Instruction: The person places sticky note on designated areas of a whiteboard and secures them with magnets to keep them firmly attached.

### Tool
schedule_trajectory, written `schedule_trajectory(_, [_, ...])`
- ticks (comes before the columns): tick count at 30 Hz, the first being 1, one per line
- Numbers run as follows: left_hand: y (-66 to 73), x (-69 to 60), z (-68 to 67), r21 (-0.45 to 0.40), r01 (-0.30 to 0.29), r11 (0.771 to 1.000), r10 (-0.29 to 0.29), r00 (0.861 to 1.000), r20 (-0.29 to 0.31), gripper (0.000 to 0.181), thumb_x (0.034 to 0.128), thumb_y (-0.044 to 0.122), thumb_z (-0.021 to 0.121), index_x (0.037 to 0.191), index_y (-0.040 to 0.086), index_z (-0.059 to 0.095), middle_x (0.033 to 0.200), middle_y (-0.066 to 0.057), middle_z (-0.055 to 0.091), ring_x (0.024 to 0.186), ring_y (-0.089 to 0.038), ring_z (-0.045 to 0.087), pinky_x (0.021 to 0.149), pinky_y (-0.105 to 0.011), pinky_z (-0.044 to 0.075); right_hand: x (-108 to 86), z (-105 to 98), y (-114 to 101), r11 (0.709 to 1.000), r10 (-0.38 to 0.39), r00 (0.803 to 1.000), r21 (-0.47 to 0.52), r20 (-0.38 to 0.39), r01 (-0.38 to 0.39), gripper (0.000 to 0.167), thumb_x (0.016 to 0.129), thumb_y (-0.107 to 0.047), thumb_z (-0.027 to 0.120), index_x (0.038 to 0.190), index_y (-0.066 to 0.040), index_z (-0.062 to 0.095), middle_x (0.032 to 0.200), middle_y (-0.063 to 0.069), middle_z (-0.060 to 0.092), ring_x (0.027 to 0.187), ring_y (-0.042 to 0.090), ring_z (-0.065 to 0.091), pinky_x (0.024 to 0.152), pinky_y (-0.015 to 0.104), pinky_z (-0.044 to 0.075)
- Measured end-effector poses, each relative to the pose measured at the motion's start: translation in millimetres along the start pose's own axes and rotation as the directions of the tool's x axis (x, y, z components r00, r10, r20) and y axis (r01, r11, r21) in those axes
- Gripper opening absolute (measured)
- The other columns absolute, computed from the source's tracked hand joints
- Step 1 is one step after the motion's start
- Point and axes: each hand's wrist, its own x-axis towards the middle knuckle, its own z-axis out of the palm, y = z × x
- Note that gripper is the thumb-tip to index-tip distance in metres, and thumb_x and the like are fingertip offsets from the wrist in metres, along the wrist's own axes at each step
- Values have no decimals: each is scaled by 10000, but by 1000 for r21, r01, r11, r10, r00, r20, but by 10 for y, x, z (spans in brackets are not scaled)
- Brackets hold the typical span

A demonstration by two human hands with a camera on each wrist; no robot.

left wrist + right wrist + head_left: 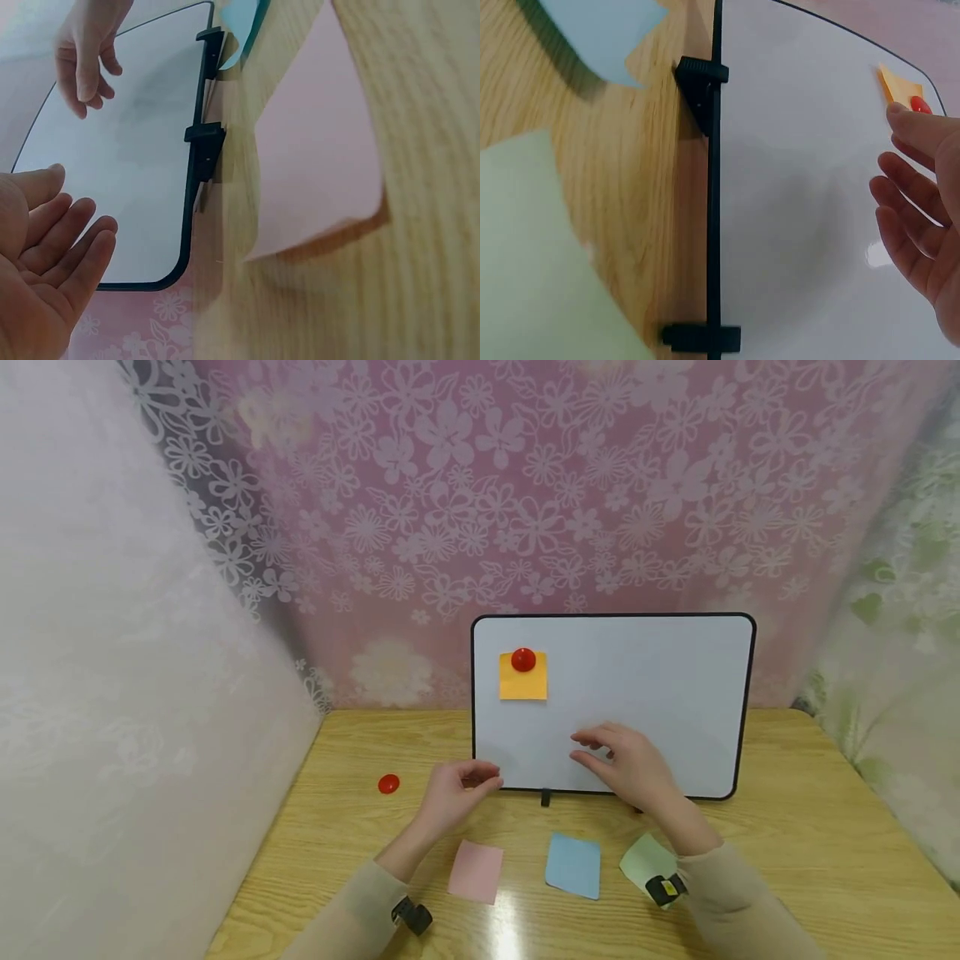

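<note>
A whiteboard (675,693) with a black frame stands upright on the table. A yellow sticky note (517,687) is on its upper left, under a round red magnet (523,660). My left hand (453,793) hovers by the board's lower left corner, holding nothing; in the left wrist view its fingers (82,244) are loosely spread. In front of the board's lower middle is my right hand (626,764), also holding nothing, thumb and fingers apart. The right wrist view shows relaxed fingers (911,195) before the white surface.
Pink (476,872), blue (573,866) and green (647,860) sticky notes lie in front of the board, the green one partly behind the right wrist camera (665,888). Another red magnet (388,784) lies at left. Black feet (545,797) hold the board's lower edge.
</note>
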Motion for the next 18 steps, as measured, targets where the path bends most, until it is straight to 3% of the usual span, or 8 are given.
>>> schedule_trajectory(18, [-260,-292,-94,-37,135,990,-132,988,76,244,1005,247,795,1134,42,814,1049,35,789,955,-140,726,846,-284,595,-325,-191,246,999,33,987,24,158,-37,220,969,-188,828,1170,-102,806,1117,3,774,973,194,717,786,446,618])
